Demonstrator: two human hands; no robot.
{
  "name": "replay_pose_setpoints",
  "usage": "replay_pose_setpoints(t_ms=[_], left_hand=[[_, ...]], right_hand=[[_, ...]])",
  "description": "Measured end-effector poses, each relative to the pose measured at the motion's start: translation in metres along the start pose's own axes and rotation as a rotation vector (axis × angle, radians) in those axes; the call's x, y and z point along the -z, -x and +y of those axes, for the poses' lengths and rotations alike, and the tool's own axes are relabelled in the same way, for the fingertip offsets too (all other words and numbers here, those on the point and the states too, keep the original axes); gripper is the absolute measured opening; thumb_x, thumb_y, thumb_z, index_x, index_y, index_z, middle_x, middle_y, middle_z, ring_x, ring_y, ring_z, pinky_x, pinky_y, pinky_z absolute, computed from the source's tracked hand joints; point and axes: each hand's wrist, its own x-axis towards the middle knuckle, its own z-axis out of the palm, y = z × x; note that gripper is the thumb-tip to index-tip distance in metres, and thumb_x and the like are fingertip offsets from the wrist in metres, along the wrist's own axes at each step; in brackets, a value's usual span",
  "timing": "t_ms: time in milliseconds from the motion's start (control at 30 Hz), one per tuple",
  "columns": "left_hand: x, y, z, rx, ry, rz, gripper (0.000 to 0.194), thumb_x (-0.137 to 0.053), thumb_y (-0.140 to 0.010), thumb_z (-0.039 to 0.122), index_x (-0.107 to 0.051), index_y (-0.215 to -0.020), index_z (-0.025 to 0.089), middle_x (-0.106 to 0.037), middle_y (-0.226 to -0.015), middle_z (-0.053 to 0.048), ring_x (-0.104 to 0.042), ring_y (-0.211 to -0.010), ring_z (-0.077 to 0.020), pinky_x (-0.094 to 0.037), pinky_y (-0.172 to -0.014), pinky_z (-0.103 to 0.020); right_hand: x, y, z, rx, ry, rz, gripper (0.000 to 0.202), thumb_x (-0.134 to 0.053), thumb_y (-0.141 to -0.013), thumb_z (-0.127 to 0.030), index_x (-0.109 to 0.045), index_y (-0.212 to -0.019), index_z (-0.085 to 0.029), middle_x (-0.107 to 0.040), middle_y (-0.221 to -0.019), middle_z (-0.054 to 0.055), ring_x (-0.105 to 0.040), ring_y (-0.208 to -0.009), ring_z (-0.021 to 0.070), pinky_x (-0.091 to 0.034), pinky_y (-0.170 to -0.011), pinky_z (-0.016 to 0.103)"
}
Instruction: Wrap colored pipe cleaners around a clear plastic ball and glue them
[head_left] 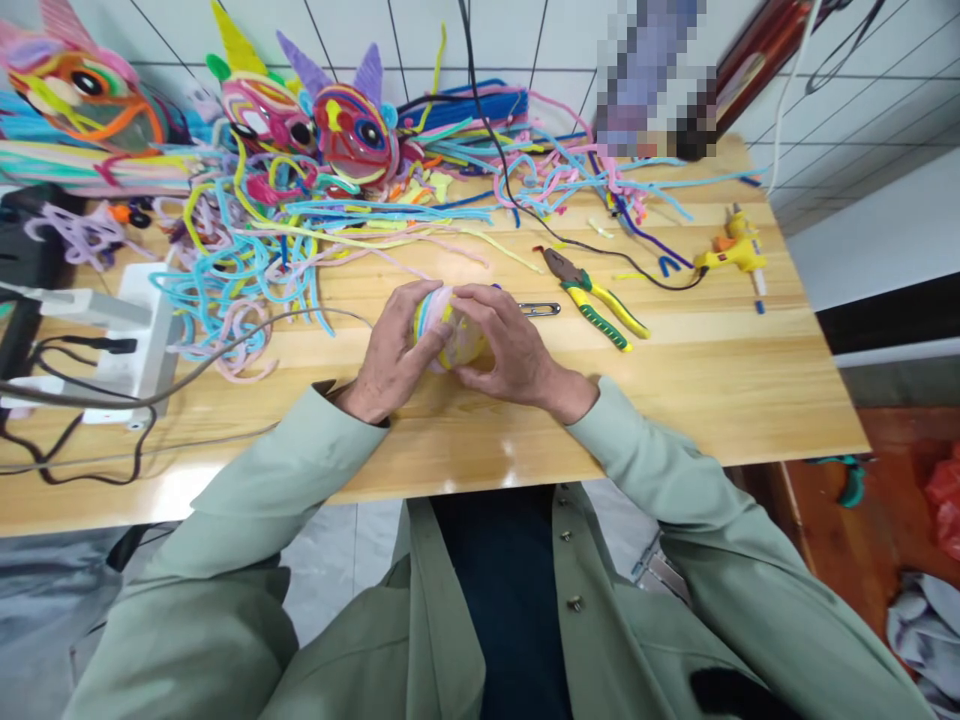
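Note:
Between my two hands is a small rounded piece (466, 342) with pink, blue and yellow strips over a clear yellowish surface. My left hand (401, 350) is wrapped round its left side, with the thumb across the front. My right hand (510, 345) curls round the right side, fingertips on top and thumb below. The fingers hide much of the piece. Just right of my right hand, a small metal tool (541, 309) lies on the wooden table (675, 400).
Pliers (592, 298) and a yellow glue gun (735, 250) lie to the right, with a black cable behind. Tangled fuzzy stems (247, 250) and decorated masks (356, 135) fill the back left. A white power strip (139, 340) with cables stands at the left.

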Motion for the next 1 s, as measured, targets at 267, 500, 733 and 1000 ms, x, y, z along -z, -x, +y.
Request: replay_pose_setpoints(t_ms=[267,500,733,1000], left_hand=[[-0.004,0.001,-0.0041,-0.118,0.033,0.11,0.051,-0.065,-0.107,0.065,-0.055,-0.145,0.032,-0.06,-0.144,-0.006,-0.059,-0.142,-0.0304,-0.05,-0.125,-0.058],[-0.0048,0.0028,-0.0013,-0.147,-0.028,0.139,0.039,-0.061,-0.111,0.057,-0.059,-0.144,0.037,-0.062,-0.138,-0.006,-0.062,-0.135,-0.03,-0.053,-0.119,-0.059],[-0.0045,0.006,0.0,-0.108,-0.105,0.129,0.045,-0.059,-0.108,0.061,-0.057,-0.142,0.032,-0.063,-0.14,-0.01,-0.061,-0.136,-0.0333,-0.051,-0.12,-0.062],[-0.0079,0.0068,0.003,-0.126,-0.095,0.156,0.041,-0.061,-0.107,0.054,-0.056,-0.142,0.033,-0.063,-0.139,-0.009,-0.061,-0.135,-0.0326,-0.052,-0.119,-0.062]], right_hand=[[0.0048,-0.0044,-0.006,0.058,0.023,0.045,0.069,-0.071,-0.091,-0.028,-0.042,-0.153,-0.03,-0.053,-0.16,0.015,-0.054,-0.153,0.033,-0.054,-0.123,0.06],[-0.0006,-0.0005,-0.0076,0.047,-0.055,0.026,0.074,-0.069,-0.089,-0.02,-0.038,-0.155,-0.033,-0.053,-0.16,0.013,-0.053,-0.153,0.0326,-0.051,-0.126,0.063],[-0.0003,0.0031,-0.0083,-0.049,-0.08,-0.01,0.08,-0.074,-0.089,-0.024,-0.036,-0.159,-0.034,-0.058,-0.157,0.014,-0.058,-0.15,0.0372,-0.054,-0.125,0.066],[0.0067,0.0027,-0.0087,-0.048,-0.01,-0.039,0.079,-0.076,-0.092,-0.03,-0.037,-0.16,-0.034,-0.064,-0.151,0.013,-0.062,-0.144,0.0409,-0.056,-0.123,0.069]])
